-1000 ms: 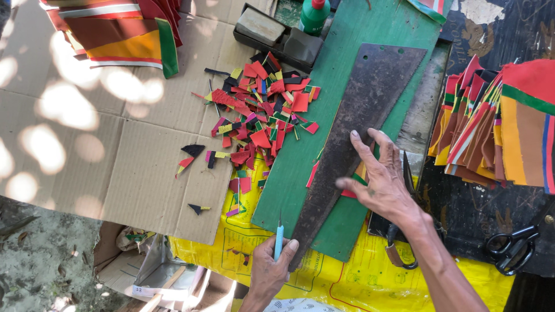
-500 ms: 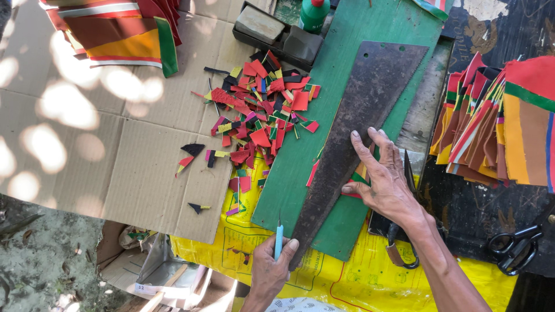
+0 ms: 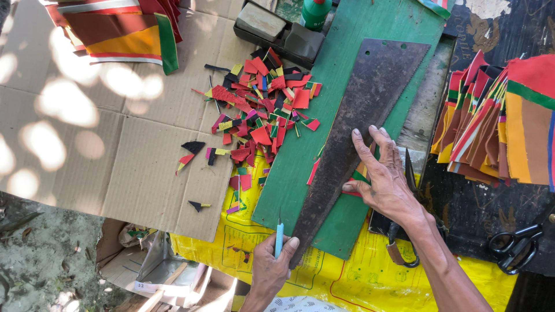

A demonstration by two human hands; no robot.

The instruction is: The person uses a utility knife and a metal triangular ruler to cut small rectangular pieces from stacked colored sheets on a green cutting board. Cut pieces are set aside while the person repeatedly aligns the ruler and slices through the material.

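Rusty metal, a long tapering blade [image 3: 364, 133], lies slantwise across the green cutting board [image 3: 347, 34], its narrow end at the board's near edge. The right hand [image 3: 384, 179] lies flat on the blade's right edge, fingers spread, pinning it over strips of red and yellow material that show under the palm. The left hand [image 3: 272, 268], at the near edge of the board, has its fingers curled around a light blue craft knife [image 3: 278, 240], whose tip points up beside the blade's left edge. Red, yellow and black offcuts [image 3: 263, 107] lie heaped on the board's left edge and the cardboard [image 3: 87, 150] beside it. Striped cut pieces [image 3: 497, 121] are stacked at the right, well apart from the hands. Black scissors [image 3: 514, 245] lie at the lower right.
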